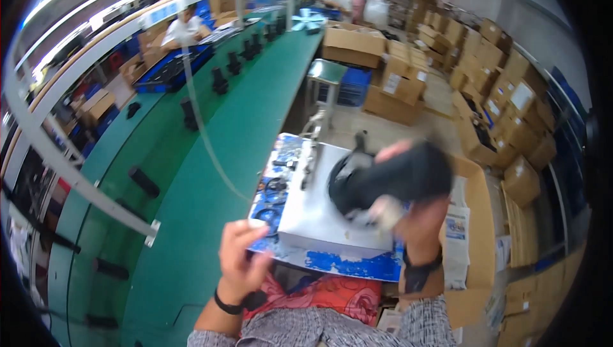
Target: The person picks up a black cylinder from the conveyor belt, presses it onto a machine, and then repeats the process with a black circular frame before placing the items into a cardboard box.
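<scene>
My right hand (423, 220) grips a black tubular part (405, 174), smeared by motion, tilted over the right side of a silver-white box (311, 219). Behind the part, a round black piece (345, 184) shows on the box; whether the two touch, I cannot tell. My left hand (241, 259) hovers at the near left corner of the blue-topped bench (348, 265), its fingers apart and slightly bent, with something small and white at one fingertip. Just beyond that hand lie black rings (274, 187) on the bench.
A green conveyor belt (211, 155) runs along my left, with black parts (219, 80) standing or lying along its far side. To my right stands an open carton (479, 245) with printed paper inside. Stacked cartons (504, 104) fill the far right. Other people (184, 29) work farther off.
</scene>
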### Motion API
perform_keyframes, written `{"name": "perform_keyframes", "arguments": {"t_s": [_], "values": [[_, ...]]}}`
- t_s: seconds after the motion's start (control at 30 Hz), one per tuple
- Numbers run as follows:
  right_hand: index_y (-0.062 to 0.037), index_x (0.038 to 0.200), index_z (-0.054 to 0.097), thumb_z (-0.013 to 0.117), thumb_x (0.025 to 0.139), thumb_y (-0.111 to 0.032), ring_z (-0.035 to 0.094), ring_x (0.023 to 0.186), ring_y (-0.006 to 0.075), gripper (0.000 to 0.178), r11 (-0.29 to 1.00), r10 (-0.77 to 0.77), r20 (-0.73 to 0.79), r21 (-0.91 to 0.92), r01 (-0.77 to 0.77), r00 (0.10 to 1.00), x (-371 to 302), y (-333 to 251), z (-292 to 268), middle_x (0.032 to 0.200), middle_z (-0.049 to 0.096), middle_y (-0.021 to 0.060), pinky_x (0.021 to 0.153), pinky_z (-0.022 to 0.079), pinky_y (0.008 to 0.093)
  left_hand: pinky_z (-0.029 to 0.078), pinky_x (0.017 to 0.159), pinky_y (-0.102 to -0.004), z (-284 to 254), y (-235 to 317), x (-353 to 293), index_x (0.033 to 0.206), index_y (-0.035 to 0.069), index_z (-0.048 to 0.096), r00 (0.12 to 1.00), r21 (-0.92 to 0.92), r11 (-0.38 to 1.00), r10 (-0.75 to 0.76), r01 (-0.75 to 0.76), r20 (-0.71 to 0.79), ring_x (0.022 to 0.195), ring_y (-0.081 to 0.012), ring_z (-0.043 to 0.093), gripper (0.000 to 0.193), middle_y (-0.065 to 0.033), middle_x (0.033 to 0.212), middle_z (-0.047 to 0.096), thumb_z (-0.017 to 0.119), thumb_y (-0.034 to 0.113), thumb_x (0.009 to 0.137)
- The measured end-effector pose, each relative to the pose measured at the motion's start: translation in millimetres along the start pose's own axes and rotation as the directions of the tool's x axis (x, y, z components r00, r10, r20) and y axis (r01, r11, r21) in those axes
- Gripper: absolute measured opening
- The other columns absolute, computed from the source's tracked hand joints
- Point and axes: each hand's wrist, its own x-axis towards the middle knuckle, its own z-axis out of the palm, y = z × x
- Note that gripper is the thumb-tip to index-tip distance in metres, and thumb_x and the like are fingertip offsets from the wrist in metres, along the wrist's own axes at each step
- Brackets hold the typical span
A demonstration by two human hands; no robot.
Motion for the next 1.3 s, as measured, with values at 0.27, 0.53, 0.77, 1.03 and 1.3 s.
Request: {"name": "perform_keyframes", "arguments": {"t_s": [0.27, 0.53, 0.77, 1.03, 1.3], "values": [[-0.0028, 0.130, 0.067, 0.092, 0.077, -0.016, 0.070, 0.095, 0.0269, 0.061, 0.915, -0.114, 0.488, -0.288, 0.282, 0.866, -96.4, 43.7, 89.9, 0.107, 0.072, 0.0122, 0.085, 0.055, 0.0383, 0.050, 0.099, -0.0444, -9.5, -11.4, 1.0, 0.146, 0.001, 0.054, 0.988, 0.125, 0.983, 0.125, -0.137, 0.095, 0.120, -0.0326, 0.062, 0.086, -0.0190, 0.134, 0.064, 0.097, 0.023, 0.075], [-0.0056, 0.120, 0.074, 0.086, 0.084, -0.010, 0.058, 0.065, 0.0062, 0.039, 0.808, 0.577, 0.294, -0.343, -0.480, 0.762, -136.8, 142.0, 20.6, 0.091, 0.072, 0.0017, 0.058, 0.047, 0.0239, 0.053, 0.102, -0.0434, -126.8, -237.8, 109.8, 0.135, 0.004, 0.060, 0.988, 0.578, 0.802, -0.145, 0.154, -0.061, 0.115, -0.0374, 0.065, 0.059, -0.0192, 0.126, 0.063, 0.084, 0.017, 0.083], [-0.0073, 0.098, 0.080, 0.086, 0.079, -0.014, 0.059, 0.059, 0.0108, 0.021, 0.821, 0.511, 0.363, -0.475, -0.318, 0.779, -129.7, 139.4, 33.7, 0.079, 0.070, 0.0013, 0.056, 0.047, 0.0279, 0.055, 0.097, -0.0503, -176.3, -434.4, 138.0, 0.130, 0.011, 0.062, 0.911, 0.678, 0.611, -0.316, 0.408, -0.264, 0.111, -0.0439, 0.066, 0.054, -0.0191, 0.123, 0.062, 0.086, 0.017, 0.081], [-0.0076, 0.097, 0.080, 0.085, 0.079, -0.013, 0.058, 0.056, 0.0122, 0.019, 0.784, 0.554, 0.328, -0.515, -0.347, 0.765, -126.0, 133.8, 29.6, 0.079, 0.069, 0.0024, 0.055, 0.047, 0.0283, 0.055, 0.095, -0.0516, -172.4, -427.0, 150.6, 0.127, 0.011, 0.066, 0.945, 0.876, 0.383, -0.254, 0.294, -0.207, 0.117, -0.0414, 0.064, 0.047, -0.0172, 0.129, 0.061, 0.085, 0.026, 0.087], [-0.0073, 0.094, 0.080, 0.083, 0.079, -0.010, 0.050, 0.057, 0.0085, 0.016, 0.817, 0.544, 0.330, -0.419, -0.397, 0.771, -124.7, 133.9, 37.4, 0.075, 0.063, -0.0001, 0.053, 0.039, 0.0266, 0.055, 0.092, -0.0517, -220.3, -404.1, 83.7, 0.125, 0.011, 0.070, 0.840, 0.924, 0.062, -0.443, 0.379, -0.315, 0.116, -0.0411, 0.064, 0.042, -0.0175, 0.129, 0.062, 0.072, 0.042, 0.098]]}}
